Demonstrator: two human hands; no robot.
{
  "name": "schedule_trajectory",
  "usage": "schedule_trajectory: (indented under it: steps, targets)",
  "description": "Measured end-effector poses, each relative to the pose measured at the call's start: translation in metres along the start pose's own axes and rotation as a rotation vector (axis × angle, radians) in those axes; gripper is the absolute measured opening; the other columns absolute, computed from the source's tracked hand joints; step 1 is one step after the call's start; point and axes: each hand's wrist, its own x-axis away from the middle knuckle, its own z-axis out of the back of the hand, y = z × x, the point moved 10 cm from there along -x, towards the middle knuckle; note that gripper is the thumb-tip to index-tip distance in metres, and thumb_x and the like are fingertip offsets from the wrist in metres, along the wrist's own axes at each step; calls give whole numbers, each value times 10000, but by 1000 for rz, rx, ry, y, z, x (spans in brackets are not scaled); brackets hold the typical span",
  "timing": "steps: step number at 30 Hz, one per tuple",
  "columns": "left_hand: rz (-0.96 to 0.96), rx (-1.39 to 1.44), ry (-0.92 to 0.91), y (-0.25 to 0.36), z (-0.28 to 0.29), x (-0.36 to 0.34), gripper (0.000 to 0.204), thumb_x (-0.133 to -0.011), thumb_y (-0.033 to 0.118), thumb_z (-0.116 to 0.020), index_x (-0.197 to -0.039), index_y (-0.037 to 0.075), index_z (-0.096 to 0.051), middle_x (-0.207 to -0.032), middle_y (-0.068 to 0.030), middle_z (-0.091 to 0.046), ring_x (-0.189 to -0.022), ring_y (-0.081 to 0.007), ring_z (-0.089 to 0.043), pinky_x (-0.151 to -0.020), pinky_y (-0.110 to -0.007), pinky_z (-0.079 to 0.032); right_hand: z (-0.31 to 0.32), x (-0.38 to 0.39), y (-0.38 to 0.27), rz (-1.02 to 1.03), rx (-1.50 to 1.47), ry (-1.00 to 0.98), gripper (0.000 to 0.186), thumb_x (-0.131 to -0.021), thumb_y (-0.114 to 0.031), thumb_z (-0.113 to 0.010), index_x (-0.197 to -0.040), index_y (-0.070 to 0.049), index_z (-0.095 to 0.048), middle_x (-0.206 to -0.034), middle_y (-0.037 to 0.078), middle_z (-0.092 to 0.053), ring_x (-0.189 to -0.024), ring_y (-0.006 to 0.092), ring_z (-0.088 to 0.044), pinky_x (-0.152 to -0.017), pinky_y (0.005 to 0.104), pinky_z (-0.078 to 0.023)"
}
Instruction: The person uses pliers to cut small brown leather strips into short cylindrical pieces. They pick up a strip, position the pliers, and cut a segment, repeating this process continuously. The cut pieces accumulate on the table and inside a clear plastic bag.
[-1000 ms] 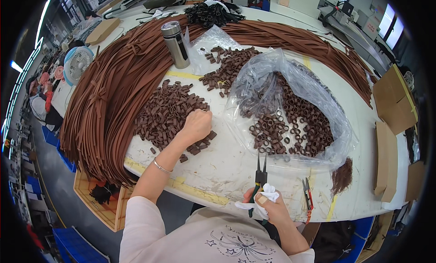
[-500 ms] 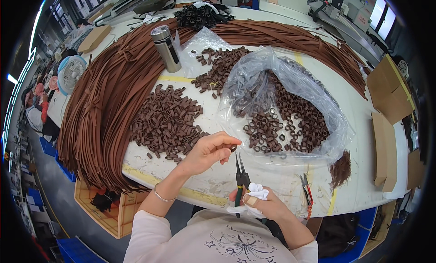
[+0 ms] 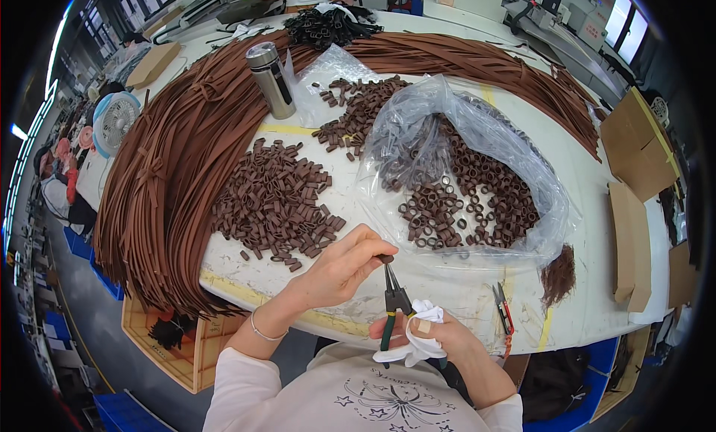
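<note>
right hand (image 3: 452,338): wrapped round pliers (image 3: 397,301), white cloth (image 3: 423,344) | left hand (image 3: 341,269): pinched on brown loop (image 3: 386,259) at pliers' tips

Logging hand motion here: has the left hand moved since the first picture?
Yes: against the brown loop pile, the left hand has moved right and toward the person, to the tips of the pliers.

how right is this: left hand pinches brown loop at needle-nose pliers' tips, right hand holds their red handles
Not red: the head view shows green handles. The left hand pinches a brown loop at the tips of the needle-nose pliers; the right hand holds the handles.
</note>
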Motion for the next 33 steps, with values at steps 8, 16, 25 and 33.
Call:
schedule_trajectory:
  steps: [8, 16, 25, 33]
  targets:
    - [375, 1277, -85, -29, -41, 18, 339, -791, 255, -574, -979, -24, -533, -857, -67, -453, -751, -152, -481, -610, -241, -408, -7, 5, 11, -78, -32, -224, 308, -783, -282, -548, -941, -19, -522, -887, 136, -574, -772, 194, -561, -635, 275, -438]
    - [247, 1049, -47, -31, -55, 27, 367, -789, 319, -571, -929, -21, -566, -875, -42, -438, -810, -120, -464, -695, -257, -403, 12, 3, -8, -36, 545, 13, 292, -809, -226, -528, -1008, -12, -513, -814, 50, -543, -738, 107, -487, -662, 221, -383]
    - [325, 980, 210, -56, -47, 30, 289, -796, 255, -573, -878, -22, -589, -837, -51, -474, -715, -113, -436, -632, -229, -361, 15, -23, -38, 396, 880, 68, 122, -807, -126, -514, -872, -25, -532, -730, 37, -513, -633, 118, -476, -578, 247, -392]
    - [332, 897, 272, -65, -46, 36, 292, -811, 256, -551, -857, -32, -569, -840, -54, -478, -741, -114, -449, -647, -233, -376, 13, -29, -41, 558, 974, 85, 98, -792, -117, -524, -810, -21, -519, -716, 68, -522, -584, 179, -503, -535, 276, -407]
